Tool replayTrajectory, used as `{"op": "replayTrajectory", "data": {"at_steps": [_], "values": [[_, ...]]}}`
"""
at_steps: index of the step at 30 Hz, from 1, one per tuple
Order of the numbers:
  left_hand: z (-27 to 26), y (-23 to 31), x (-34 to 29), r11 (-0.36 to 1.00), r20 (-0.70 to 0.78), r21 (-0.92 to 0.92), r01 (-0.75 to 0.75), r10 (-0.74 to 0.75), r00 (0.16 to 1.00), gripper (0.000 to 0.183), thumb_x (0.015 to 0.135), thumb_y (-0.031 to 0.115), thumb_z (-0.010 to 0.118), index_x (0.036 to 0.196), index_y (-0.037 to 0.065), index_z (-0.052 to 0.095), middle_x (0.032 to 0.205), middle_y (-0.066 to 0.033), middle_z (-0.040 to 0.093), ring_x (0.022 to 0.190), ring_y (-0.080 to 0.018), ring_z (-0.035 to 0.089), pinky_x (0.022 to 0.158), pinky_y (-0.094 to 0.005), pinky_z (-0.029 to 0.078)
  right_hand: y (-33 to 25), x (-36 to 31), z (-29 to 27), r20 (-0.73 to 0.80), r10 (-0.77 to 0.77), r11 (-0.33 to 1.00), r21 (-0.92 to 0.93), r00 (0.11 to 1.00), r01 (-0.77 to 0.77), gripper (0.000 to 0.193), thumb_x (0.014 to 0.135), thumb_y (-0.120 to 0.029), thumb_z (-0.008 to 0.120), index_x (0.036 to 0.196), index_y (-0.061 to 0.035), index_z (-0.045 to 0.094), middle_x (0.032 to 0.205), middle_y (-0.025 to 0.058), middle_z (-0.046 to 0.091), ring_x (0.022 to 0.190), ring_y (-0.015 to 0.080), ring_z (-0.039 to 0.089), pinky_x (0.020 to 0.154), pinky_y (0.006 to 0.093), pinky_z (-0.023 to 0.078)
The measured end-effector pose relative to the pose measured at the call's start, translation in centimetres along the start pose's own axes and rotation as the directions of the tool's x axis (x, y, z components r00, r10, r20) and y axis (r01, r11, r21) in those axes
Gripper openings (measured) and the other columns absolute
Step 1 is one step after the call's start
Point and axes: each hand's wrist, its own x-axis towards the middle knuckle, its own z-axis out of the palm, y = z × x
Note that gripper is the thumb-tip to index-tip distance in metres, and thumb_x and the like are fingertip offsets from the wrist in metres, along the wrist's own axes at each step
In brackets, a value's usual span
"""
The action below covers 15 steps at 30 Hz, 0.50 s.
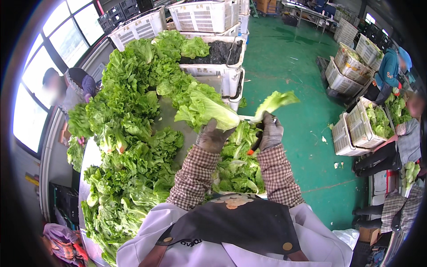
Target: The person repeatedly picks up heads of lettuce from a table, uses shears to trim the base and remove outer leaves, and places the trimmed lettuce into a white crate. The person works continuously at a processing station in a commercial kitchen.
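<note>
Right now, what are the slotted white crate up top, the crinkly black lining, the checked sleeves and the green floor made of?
Slotted white crate: probably hard plastic, dull, with moulded-looking slots.
Black lining: likely thin plastic film, wrinkled with shiny creases.
Checked sleeves: cloth, matte, softly folded.
Green floor: smooth and slightly shiny, perhaps painted concrete; what's underneath doesn't show.

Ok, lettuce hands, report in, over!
Left dark-gloved hand holding frilly green lettuce. Right dark-gloved hand holding long green leaf, black-and-orange tool. Nothing visibly blocking either.
</note>
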Motion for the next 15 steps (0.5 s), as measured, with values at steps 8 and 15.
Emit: {"op": "replayTrajectory", "data": {"at_steps": [8, 15], "values": [[1.0, -0.4, -1.2, 0.887, 0.029, 0.463, -0.003, -0.012, 1.0, 0.059, 0.066, -0.007, 0.071, 0.119, 0.006, 0.048, 0.115, -0.0103, 0.055, 0.103, -0.0247, 0.056, 0.086, -0.0372, 0.051, -2.2, -3.1, 1.5, 0.487, -0.456, 0.702, -0.318, 0.745, 0.638, 0.037, 0.073, -0.023, 0.072, 0.098, 0.0017, 0.058, 0.084, 0.0073, 0.059, 0.075, 0.0131, 0.055, 0.066, 0.0251, 0.047], [1.4, -0.6, -1.1, 0.972, 0.038, 0.209, 0.112, -0.122, 0.992, 0.054, 0.068, -0.005, 0.071, 0.116, 0.007, 0.051, 0.112, -0.01, 0.057, 0.102, -0.0255, 0.056, 0.085, -0.0393, 0.051, -2.0, -2.3, 1.2, -0.031, -0.241, 0.938, 0.249, 0.97, 0.241, 0.015, 0.079, -0.019, 0.068, 0.081, -0.0071, 0.059, 0.065, -0.0022, 0.055, 0.051, 0.0054, 0.046, 0.044, 0.0198, 0.037]]}}
